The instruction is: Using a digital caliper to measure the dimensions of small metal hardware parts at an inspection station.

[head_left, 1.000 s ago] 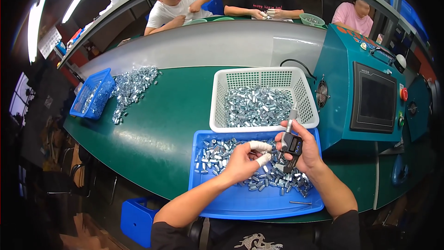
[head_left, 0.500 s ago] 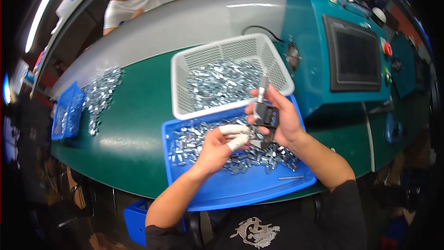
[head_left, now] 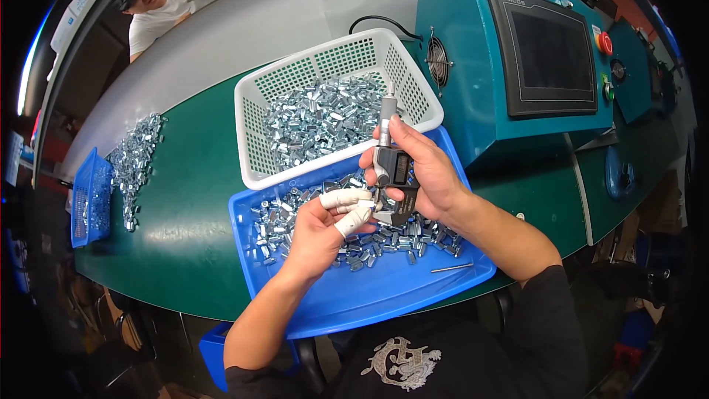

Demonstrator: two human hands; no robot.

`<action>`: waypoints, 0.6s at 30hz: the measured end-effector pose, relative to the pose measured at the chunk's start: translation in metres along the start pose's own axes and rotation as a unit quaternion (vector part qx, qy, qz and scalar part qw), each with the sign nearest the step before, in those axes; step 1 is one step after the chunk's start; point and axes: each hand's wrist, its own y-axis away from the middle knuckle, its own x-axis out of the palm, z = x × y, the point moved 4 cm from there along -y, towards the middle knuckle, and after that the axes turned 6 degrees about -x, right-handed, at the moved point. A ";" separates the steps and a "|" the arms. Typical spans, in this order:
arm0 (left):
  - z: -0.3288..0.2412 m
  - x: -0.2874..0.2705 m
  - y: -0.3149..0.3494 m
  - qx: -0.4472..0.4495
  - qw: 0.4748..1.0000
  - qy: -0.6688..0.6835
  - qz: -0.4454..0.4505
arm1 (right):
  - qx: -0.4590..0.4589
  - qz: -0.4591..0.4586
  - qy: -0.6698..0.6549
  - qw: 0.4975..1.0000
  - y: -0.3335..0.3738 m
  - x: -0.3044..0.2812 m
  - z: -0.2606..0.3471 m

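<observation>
Head view: I see the left hand pinching one small metal piece, partly hidden, in white-covered fingertips at the frame of one micrometer; contact I cannot tell. Micrometer is gripped in the right hand, just right of the left. Counted: one blue basket far left of both hands; one white basket beyond them; one blue tray beneath; one rod nearside of the right. Loose pieces: uncountable. Surface: green table. Room: white-shirted co-worker beyond, leftward; teal machine rightward.
</observation>
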 end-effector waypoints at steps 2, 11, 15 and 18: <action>-0.001 0.001 0.000 -0.002 1.000 -0.002 0.000 | -0.003 0.003 0.000 1.000 0.000 0.000 0.000; 0.002 -0.004 -0.002 -0.006 1.000 0.000 0.013 | 0.017 0.002 -0.021 1.000 -0.002 0.000 0.000; 0.003 -0.006 -0.002 0.023 0.997 -0.071 -0.024 | 0.005 0.002 0.010 1.000 -0.003 0.000 -0.001; 0.004 -0.006 -0.005 0.028 0.996 -0.079 -0.011 | 0.003 -0.002 0.030 1.000 0.000 0.001 0.001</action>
